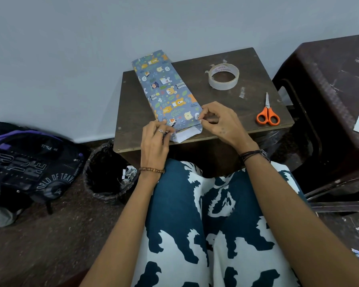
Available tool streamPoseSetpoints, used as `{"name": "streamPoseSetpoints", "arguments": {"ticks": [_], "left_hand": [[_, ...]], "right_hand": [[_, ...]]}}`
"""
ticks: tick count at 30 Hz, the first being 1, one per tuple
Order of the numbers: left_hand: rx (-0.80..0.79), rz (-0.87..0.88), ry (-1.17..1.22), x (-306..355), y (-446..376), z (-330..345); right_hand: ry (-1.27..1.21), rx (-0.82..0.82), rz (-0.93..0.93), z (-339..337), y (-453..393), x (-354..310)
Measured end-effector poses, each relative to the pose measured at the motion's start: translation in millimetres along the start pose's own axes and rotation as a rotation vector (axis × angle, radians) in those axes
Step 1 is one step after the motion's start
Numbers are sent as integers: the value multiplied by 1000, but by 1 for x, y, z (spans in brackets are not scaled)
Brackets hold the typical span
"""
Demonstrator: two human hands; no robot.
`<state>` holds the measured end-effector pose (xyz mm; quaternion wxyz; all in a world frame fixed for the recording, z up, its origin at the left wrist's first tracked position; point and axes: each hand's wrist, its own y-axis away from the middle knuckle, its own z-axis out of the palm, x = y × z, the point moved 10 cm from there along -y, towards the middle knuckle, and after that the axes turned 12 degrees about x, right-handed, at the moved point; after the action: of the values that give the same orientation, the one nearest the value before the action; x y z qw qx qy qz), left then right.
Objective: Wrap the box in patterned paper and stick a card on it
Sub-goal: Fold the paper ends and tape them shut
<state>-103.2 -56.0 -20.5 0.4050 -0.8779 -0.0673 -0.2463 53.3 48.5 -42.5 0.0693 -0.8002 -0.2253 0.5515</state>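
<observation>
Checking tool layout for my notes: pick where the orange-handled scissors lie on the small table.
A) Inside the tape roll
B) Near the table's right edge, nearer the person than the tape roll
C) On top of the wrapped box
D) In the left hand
B: the scissors lie flat by the table right edge, nearer than the tape roll.

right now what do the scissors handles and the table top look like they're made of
Scissors: handles look like glossy orange plastic, going by the uniform colour and moulded loops; blades look like bare metal. Table: dark brown board, probably wood or laminate, matte and scuffed.
</observation>
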Motion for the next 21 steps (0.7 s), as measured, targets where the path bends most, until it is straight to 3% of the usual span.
{"name": "streamPoseSetpoints", "arguments": {"ticks": [5, 17, 21], "left_hand": [[16, 1, 2, 1, 0, 0], [-48, 113, -10, 5, 3, 3], [-83, 206, -153, 8, 6, 12]], "right_hand": [[115, 22, -30, -3, -6, -3], [118, 42, -119, -4, -5, -12], [114, 47, -93, -4, -5, -11]]}}
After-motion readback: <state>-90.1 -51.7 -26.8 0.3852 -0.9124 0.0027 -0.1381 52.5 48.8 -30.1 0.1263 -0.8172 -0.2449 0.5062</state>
